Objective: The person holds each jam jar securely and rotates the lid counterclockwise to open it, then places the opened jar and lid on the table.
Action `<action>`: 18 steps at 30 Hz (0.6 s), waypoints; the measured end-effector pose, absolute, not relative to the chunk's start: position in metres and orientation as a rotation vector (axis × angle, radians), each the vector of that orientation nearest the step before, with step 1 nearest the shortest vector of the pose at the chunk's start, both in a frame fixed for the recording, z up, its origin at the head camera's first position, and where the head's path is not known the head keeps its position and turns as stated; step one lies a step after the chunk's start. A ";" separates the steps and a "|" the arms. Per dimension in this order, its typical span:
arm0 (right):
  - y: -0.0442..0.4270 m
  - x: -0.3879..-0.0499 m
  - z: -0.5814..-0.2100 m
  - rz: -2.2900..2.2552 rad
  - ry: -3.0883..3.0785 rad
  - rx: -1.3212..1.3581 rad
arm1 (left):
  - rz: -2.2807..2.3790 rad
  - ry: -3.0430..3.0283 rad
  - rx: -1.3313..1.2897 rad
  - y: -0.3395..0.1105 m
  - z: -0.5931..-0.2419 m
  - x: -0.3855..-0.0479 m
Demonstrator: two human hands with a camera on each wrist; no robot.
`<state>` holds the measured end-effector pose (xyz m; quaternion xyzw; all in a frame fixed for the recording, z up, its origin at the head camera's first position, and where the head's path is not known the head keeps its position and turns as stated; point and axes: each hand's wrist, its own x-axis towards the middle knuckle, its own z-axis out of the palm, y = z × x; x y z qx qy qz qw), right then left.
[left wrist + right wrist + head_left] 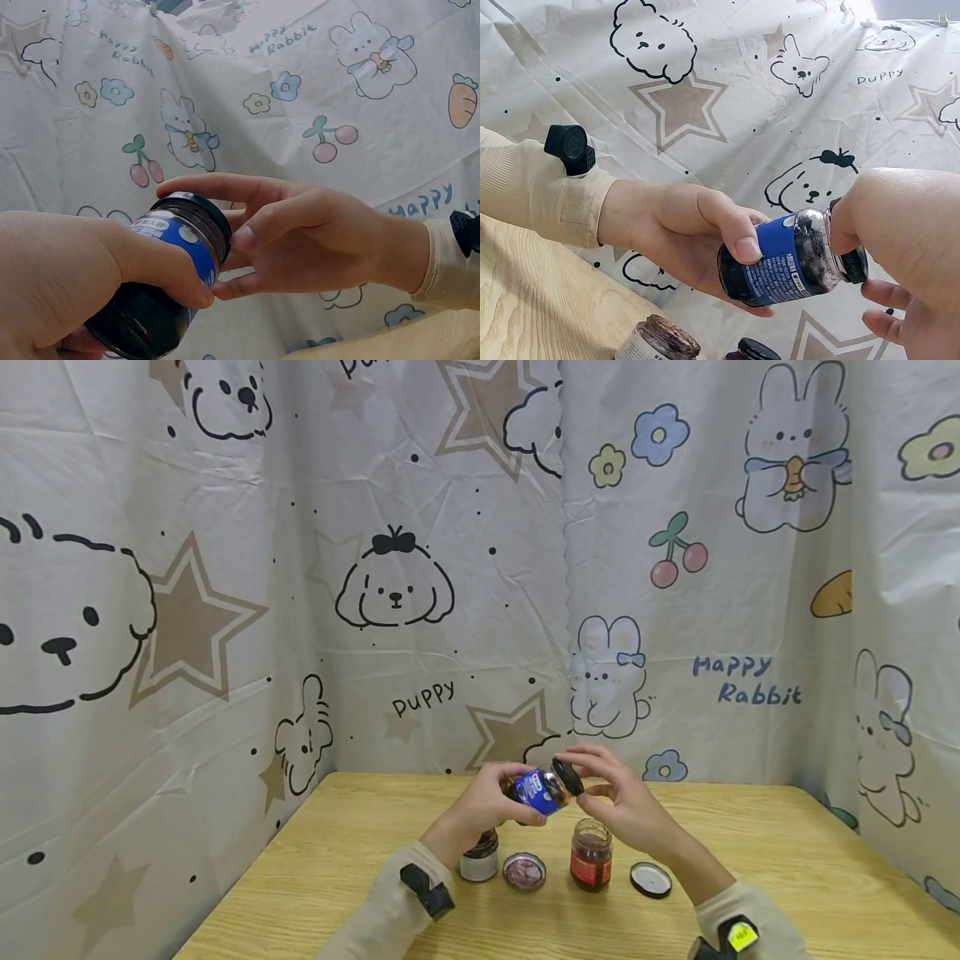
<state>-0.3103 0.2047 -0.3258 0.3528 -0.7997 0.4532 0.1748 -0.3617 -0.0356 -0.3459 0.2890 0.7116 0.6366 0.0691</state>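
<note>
My left hand (pixel 480 800) grips a glass jar (pixel 536 791) with a blue label, its thumb across the label. The jar is held above the table, tilted with its black lid (pixel 568 777) up and to the right. My right hand (pixel 622 802) has its fingers and thumb at the rim of that lid, seen closely in the left wrist view, where the lid (pixel 196 204) sits on the jar's neck. Dark contents show through the glass in the right wrist view of the jar (pixel 780 262).
Below the hands, on the wooden table (pixel 300 877), stand an open jar (pixel 480 864) with a white label and an open jar (pixel 591 860) with a red label. A patterned lid (pixel 524 871) and a white-lined lid (pixel 651 880) lie beside them. Printed curtains surround the table.
</note>
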 end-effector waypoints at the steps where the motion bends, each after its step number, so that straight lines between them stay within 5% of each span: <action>1: 0.205 -0.310 -0.326 1.289 -2.271 0.997 | 1.917 2.142 0.868 -0.036 -0.346 -0.362; 18: 0.202 -0.312 -0.326 1.351 -2.234 1.008 | 1.934 2.110 0.873 -0.037 -0.345 -0.361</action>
